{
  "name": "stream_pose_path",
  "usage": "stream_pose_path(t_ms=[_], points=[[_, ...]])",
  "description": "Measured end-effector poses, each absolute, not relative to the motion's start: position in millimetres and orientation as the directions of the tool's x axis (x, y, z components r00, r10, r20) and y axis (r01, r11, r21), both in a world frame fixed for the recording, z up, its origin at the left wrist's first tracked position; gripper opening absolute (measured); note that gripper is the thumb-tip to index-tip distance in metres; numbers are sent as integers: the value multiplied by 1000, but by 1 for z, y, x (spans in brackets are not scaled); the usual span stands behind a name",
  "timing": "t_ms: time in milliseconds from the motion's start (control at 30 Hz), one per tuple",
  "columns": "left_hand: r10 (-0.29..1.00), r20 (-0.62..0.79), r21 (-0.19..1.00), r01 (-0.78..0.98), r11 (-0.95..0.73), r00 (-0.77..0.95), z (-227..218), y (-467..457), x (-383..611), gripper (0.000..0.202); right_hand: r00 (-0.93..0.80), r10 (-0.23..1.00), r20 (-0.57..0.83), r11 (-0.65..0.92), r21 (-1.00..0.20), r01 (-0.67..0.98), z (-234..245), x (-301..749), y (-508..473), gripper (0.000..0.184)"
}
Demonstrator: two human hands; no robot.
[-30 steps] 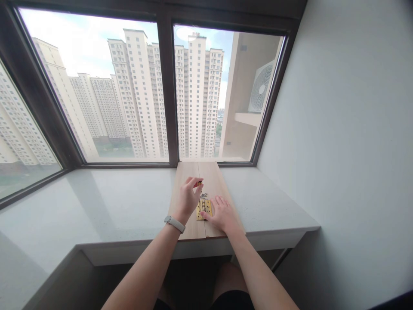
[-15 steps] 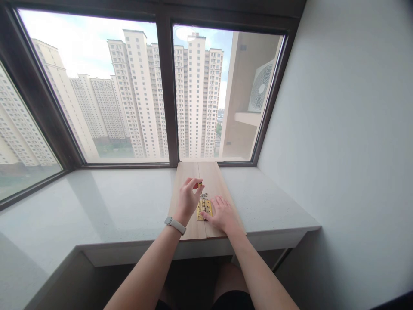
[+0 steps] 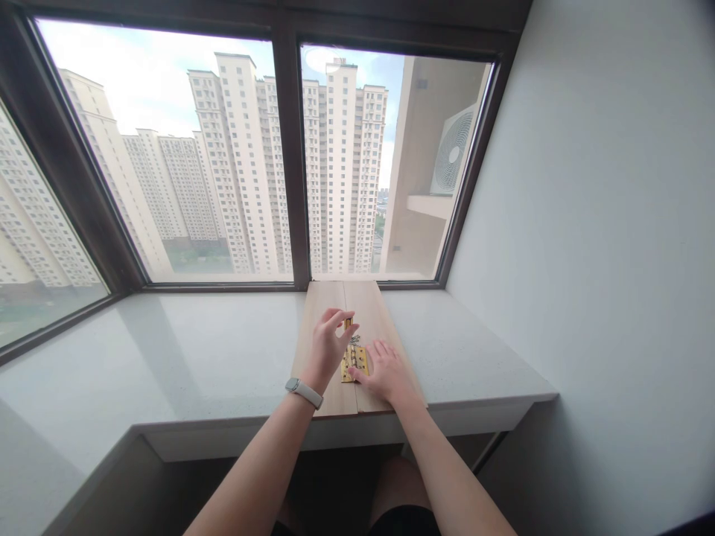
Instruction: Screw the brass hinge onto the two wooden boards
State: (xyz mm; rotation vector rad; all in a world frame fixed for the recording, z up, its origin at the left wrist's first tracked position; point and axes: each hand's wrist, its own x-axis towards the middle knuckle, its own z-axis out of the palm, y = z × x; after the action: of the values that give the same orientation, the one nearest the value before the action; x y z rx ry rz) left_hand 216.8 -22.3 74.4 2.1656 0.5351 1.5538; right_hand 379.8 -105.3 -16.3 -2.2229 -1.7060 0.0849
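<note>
My left hand is closed in a pinch round a short screwdriver with a yellow-and-black handle, held upright above the boards; its tip is hard to make out. Below it, a brass-coloured hinge lies opened flat across the seam between two pale wooden boards. My right hand rests flat with fingers spread, its thumb on the hinge's near part and the other fingers on the right board. Several small screws lie just beyond the hinge, partly behind my left hand.
The boards lie on a white windowsill counter, running from its front edge to the dark window frame. A white wall rises on the right. My legs are under the counter's edge.
The screwdriver has turned slightly in my left fingers, and more of its handle shows. My right hand stays in place on the hinge.
</note>
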Motion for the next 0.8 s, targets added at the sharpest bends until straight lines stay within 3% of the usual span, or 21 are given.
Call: stream_pose_path(t_ms=[200, 400, 800], points=[[582, 761, 585, 87, -806, 287, 76, -23, 218, 11, 277, 948, 157, -221, -301, 928, -17, 380, -105, 92], [587, 750, 591, 90, -802, 305, 77, -22, 216, 19, 273, 950, 150, -218, -307, 927, -17, 381, -106, 93], [600, 754, 596, 103, -796, 268, 75, -21, 219, 8, 271, 949, 157, -215, -304, 928, -19, 382, -104, 92]])
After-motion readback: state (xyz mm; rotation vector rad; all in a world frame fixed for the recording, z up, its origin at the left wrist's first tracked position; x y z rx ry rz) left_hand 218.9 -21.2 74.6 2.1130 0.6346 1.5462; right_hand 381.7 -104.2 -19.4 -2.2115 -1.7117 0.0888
